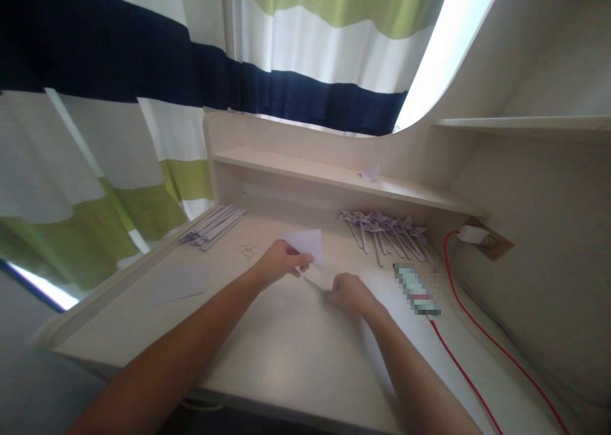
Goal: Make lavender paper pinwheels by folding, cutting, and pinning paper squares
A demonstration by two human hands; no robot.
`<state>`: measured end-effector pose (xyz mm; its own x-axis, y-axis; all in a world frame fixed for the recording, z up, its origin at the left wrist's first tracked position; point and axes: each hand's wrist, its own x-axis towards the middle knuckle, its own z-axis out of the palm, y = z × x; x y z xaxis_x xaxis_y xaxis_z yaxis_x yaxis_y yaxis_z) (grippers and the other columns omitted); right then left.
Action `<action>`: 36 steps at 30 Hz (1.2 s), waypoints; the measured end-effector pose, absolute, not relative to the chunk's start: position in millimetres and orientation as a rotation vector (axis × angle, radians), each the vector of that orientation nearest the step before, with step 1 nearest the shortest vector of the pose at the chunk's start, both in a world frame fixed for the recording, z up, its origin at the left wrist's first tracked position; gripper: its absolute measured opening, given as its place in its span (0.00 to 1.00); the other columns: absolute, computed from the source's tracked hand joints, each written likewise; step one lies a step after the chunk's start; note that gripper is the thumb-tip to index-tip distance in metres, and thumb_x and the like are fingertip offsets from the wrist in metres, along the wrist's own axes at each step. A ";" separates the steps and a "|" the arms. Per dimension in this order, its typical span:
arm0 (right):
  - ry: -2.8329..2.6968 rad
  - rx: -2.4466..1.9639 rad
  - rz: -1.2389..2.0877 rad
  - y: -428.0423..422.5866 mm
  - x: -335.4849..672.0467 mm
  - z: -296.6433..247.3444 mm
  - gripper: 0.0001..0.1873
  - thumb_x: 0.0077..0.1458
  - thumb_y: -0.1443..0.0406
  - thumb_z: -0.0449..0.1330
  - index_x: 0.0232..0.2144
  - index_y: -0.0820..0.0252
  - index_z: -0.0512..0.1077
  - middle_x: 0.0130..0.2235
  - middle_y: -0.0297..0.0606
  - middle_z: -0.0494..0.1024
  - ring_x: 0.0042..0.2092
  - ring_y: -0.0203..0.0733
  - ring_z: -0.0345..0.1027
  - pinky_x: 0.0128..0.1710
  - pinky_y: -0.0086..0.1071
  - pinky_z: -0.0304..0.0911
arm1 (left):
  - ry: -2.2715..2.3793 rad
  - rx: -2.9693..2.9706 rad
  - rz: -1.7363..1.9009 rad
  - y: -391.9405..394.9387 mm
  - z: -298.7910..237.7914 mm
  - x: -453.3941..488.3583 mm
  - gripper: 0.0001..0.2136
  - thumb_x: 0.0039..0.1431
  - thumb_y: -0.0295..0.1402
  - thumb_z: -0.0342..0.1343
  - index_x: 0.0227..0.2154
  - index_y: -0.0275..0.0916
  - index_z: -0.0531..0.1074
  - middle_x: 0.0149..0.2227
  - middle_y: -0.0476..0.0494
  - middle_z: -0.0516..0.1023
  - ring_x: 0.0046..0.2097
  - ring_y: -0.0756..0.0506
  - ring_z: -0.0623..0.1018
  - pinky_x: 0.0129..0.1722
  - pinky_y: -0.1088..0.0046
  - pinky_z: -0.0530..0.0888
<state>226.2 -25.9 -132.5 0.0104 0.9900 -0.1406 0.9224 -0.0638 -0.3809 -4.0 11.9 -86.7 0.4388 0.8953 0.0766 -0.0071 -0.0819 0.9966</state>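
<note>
My left hand (282, 261) pinches a small piece of white paper (310, 243) above the middle of the desk. Closed around a pair of scissors (315, 285), my right hand (352, 293) is just to the right; the thin blades point left toward the paper, and the handles are hidden in my fingers. Whether the blades touch the paper I cannot tell. More white paper (184, 282) lies flat at the left. A little heap of small pale pieces (247, 250) sits beyond my left forearm.
Several paper pinwheels on sticks (382, 228) lie at the back right, and a bundle of rolled paper sticks (213, 225) at the back left. A phone (416, 289) with a red cable (461, 365) rests at the right. One folded paper piece (369, 173) stands on the shelf (296, 168).
</note>
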 end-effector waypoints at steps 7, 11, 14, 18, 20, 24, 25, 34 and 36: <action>-2.164 -2.076 0.614 -31.1 227.2 -125.8 0.05 0.45 0.64 0.71 0.26 0.60 0.81 0.23 0.39 0.81 0.26 0.39 0.72 0.26 0.29 0.55 | 0.845 1.415 0.940 3.5 -94.5 -4.2 0.15 0.48 0.40 0.68 0.29 0.31 0.79 0.25 0.44 0.77 0.28 0.48 0.76 0.27 0.74 0.74; -2.259 -2.047 0.642 -32.1 228.2 -121.9 0.06 0.45 0.63 0.70 0.23 0.61 0.81 0.22 0.40 0.81 0.24 0.39 0.69 0.25 0.29 0.55 | 0.843 1.388 0.949 2.7 -97.5 -3.1 0.14 0.47 0.40 0.67 0.29 0.31 0.79 0.25 0.44 0.76 0.29 0.48 0.75 0.26 0.74 0.74; -2.310 -2.031 0.654 -32.8 229.0 -119.0 0.08 0.45 0.62 0.70 0.22 0.61 0.81 0.20 0.39 0.79 0.22 0.38 0.67 0.24 0.30 0.54 | 0.836 1.375 0.952 3.7 -100.1 -2.9 0.14 0.47 0.40 0.67 0.28 0.31 0.79 0.25 0.44 0.76 0.29 0.48 0.75 0.27 0.74 0.74; -2.338 -2.010 0.727 -32.9 230.8 -116.7 0.08 0.44 0.62 0.69 0.20 0.61 0.80 0.18 0.36 0.77 0.20 0.36 0.65 0.22 0.29 0.55 | 0.844 1.358 0.951 6.9 -105.0 -2.9 0.13 0.48 0.39 0.66 0.26 0.31 0.78 0.25 0.43 0.76 0.29 0.48 0.75 0.27 0.74 0.74; -2.333 -1.992 0.785 -32.3 232.2 -116.9 0.07 0.42 0.63 0.69 0.19 0.61 0.79 0.17 0.35 0.76 0.20 0.36 0.66 0.22 0.28 0.55 | 0.848 1.351 0.945 8.6 -107.7 -2.9 0.11 0.47 0.38 0.65 0.26 0.32 0.78 0.25 0.43 0.77 0.29 0.48 0.75 0.27 0.73 0.74; -2.271 -1.940 0.885 -31.9 236.6 -119.8 0.05 0.37 0.67 0.70 0.18 0.60 0.76 0.16 0.33 0.75 0.20 0.37 0.68 0.21 0.27 0.55 | 0.850 1.344 0.929 10.6 -111.9 -2.9 0.10 0.47 0.36 0.64 0.24 0.32 0.78 0.25 0.42 0.77 0.28 0.47 0.76 0.27 0.73 0.74; -2.246 -1.923 0.904 -32.1 238.1 -120.3 0.06 0.37 0.68 0.70 0.17 0.60 0.76 0.16 0.33 0.74 0.20 0.37 0.68 0.20 0.27 0.55 | 0.850 1.343 0.927 10.9 -112.5 -3.1 0.10 0.47 0.36 0.64 0.24 0.33 0.77 0.25 0.42 0.77 0.28 0.47 0.76 0.27 0.73 0.74; -1.747 -1.503 0.952 -23.9 232.2 -94.9 0.19 0.63 0.52 0.55 0.42 0.61 0.75 0.37 0.42 0.83 0.27 0.37 0.76 0.26 0.28 0.68 | 0.768 1.382 0.841 12.6 -104.7 -5.9 0.10 0.47 0.36 0.64 0.28 0.32 0.78 0.25 0.44 0.77 0.28 0.48 0.76 0.27 0.73 0.74; -1.638 -1.382 0.952 -21.4 224.6 -90.3 0.22 0.63 0.50 0.53 0.50 0.59 0.71 0.41 0.41 0.82 0.29 0.37 0.77 0.27 0.29 0.69 | 0.749 1.395 0.794 12.5 -103.9 -4.5 0.10 0.47 0.35 0.62 0.30 0.32 0.78 0.26 0.44 0.76 0.28 0.47 0.76 0.26 0.72 0.74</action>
